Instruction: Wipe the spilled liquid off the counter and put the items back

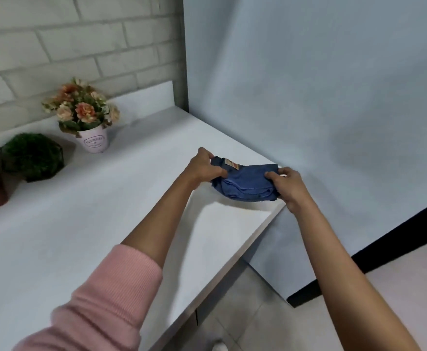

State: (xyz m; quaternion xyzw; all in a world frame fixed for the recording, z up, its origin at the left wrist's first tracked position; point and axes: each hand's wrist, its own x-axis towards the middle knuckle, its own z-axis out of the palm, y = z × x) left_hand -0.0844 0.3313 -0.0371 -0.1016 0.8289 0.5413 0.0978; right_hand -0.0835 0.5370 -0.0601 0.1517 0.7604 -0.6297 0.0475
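**Item:** blue terry cloth, folded, with a small orange-and-white tag (245, 183).

**Location:** far right corner of the white counter (106, 224), close to its right edge. Whether its underside rests on the surface or hangs just above it cannot be told.

**Held by:**
- Left hand (202, 168): clenched on the cloth's left end, beside the tag, with its fingers (219, 172) curled over the top fold.
- Right hand (289, 186): clenched on the cloth's right end, with its fingers (270, 176) pinched into the fold.
- Neither hand is free.

**Cloth relative to fingers:** it spans the gap between the two hands. Its ends are buried in the grips and its middle is bare. The thick folded bulk lies between and slightly below the fingertips, on the near side.

**Step in hand (judged):** squaring the cloth into a compact pad, either for wiping or for putting down. No wet patch can be made out on the counter, so which of the two cannot be told.

**Handling notes:**
- Keep both ends level so the layers do not slip apart.
- Press the fold flat before letting go.
- Work inward from the corner, since the counter's edge and the drop to the floor are just beside the right hand.

**Also present:** a pale pink pot of peach and cream flowers (93, 140) and a dark hexagonal pot of green moss (31, 158). Both stand at the back left, well apart from the cloth.
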